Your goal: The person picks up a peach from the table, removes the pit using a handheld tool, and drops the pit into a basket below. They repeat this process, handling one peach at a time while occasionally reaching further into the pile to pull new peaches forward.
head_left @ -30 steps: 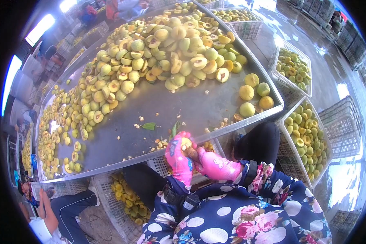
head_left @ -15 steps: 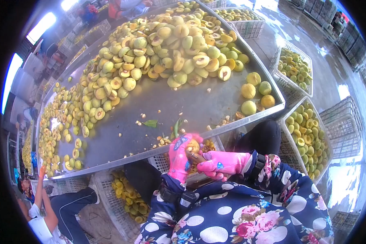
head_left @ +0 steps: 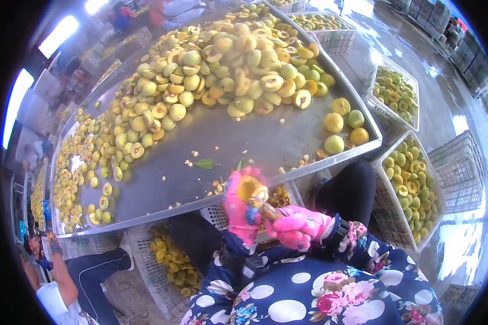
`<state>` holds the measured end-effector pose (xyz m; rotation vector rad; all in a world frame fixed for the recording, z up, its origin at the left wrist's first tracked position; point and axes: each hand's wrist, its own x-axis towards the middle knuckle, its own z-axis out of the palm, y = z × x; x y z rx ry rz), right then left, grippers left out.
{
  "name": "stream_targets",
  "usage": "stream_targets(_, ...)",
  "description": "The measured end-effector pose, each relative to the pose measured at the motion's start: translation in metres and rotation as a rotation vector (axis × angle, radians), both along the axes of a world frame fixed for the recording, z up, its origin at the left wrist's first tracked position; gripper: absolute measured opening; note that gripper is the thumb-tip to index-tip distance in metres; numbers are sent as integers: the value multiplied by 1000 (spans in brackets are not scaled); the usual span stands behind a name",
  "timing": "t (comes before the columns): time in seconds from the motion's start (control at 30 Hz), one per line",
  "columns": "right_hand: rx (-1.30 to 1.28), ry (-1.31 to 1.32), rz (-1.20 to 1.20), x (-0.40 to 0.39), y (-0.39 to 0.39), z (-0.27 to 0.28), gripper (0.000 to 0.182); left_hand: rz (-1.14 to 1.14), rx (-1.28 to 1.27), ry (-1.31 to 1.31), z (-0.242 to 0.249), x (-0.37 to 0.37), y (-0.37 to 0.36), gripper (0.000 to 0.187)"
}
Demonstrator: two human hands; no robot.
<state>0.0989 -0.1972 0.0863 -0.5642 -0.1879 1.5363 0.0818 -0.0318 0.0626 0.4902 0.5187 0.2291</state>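
My left hand (head_left: 241,208), in a pink patterned glove, is closed around a yellow fruit half (head_left: 250,188) just off the metal table's front edge. In my right hand (head_left: 301,226), also gloved in pink, is a small tool with a brown wooden handle (head_left: 270,211). Its thin metal end reaches the cut side of the fruit; its exact shape is too small to make out. Below my hands a crate (head_left: 216,218) holds fruit scraps. Close by on the tabletop lie a green leaf (head_left: 204,163) and scattered pale pits.
A big heap of halved green-yellow fruit (head_left: 200,81) covers much of the metal table (head_left: 200,138). Several whole fruits (head_left: 334,144) sit at its right corner. Full crates (head_left: 409,187) stand to my right, another (head_left: 171,260) at my left leg. A co-worker (head_left: 65,287) sits at the left.
The fruit half in my left hand has turned, and more of it shows. The tool's metal end is now visible at the fruit. The co-worker's raised hand at the left is lower.
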Motion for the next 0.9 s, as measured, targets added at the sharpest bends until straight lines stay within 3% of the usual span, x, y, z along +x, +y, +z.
stream_targets(0.03,56,-31,16,2,-4,1,21,-10,-20,-44,-5,-4,12,32)
stream_targets(0.13,-364,-354,132,10,5,-30,19,63,-60,-4,26,-17,40,31)
stream_targets(0.17,-537,-688,184,6,10,-37,20,75,11,11,29,-26,51,31)
stream_targets(0.27,-344,-1566,133,-10,2,-80,26,217,296,77,27,-64,97,30)
stream_targets(0.3,-533,-1169,331,-1,9,-25,27,239,619,220,33,-80,109,31)
stream_targets(0.33,-543,-1136,332,1,7,-30,28,255,941,362,41,-95,122,33)
stream_targets(0.4,-572,-1065,312,2,2,-44,30,-522,1928,1095,64,-124,168,36)
stream_targets(0.5,-565,-1107,376,4,-2,-60,34,-295,1964,893,67,-107,176,39)
stream_targets(0.63,-497,-1130,322,1,-5,-77,36,-220,1810,202,61,16,144,35)
stream_targets(0.67,-492,-1138,303,2,-6,-80,36,-312,1647,278,64,52,131,40)
stream_targets(0.73,-506,-1106,257,7,-14,-73,37,-222,1834,98,45,126,119,41)
stream_targets(0.83,-574,-955,258,17,-24,-65,37,-269,1666,148,38,218,90,52)
stream_targets(0.87,-591,-913,215,19,-28,-65,36,-230,1896,128,19,245,95,60)
stream_targets(0.9,-611,-931,205,21,-29,-66,35,-346,1850,127,5,261,95,63)
